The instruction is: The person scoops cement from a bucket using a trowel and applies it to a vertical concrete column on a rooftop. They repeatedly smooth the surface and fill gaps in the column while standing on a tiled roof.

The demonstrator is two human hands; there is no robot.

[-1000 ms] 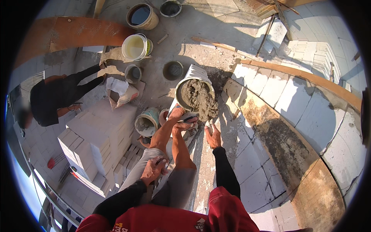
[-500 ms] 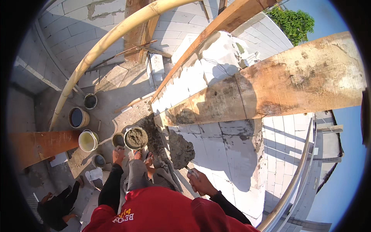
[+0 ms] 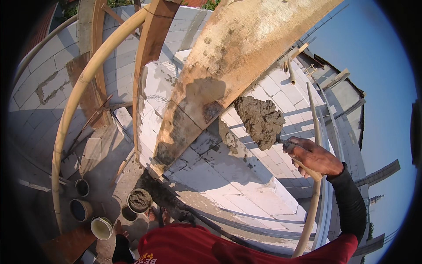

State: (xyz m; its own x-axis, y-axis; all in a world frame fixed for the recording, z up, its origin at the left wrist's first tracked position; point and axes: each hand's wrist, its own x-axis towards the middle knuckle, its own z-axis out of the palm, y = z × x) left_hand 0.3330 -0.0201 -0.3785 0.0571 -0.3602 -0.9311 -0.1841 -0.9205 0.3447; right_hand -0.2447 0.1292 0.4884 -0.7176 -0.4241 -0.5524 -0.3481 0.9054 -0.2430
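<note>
My right hand (image 3: 310, 156) is closed around the wooden handle of a trowel (image 3: 315, 174), raised at the right beside the wall. A thick heap of wet grey mortar (image 3: 260, 122) covers the trowel's blade. Just left of it runs the lower edge of a wide, mortar-stained wooden board (image 3: 211, 79), lying slantwise against the white block wall (image 3: 228, 176). My left hand (image 3: 119, 229) hangs low at the left, near a pale bucket (image 3: 102, 228); its fingers are too small and dim to read. A bucket of mortar (image 3: 140, 200) stands by my feet.
A curved bamboo pole (image 3: 72, 114) arches up the left side. Beyond it an upright timber (image 3: 149, 44) rises by the wall. More buckets, one with dark liquid (image 3: 79, 210), sit on the floor. Another bamboo pole (image 3: 313, 207) stands close to my right forearm.
My right hand has lifted the mortar-loaded trowel up and to the right, beside the board. The view has turned toward the wall, and my left hand now appears lower in it.
</note>
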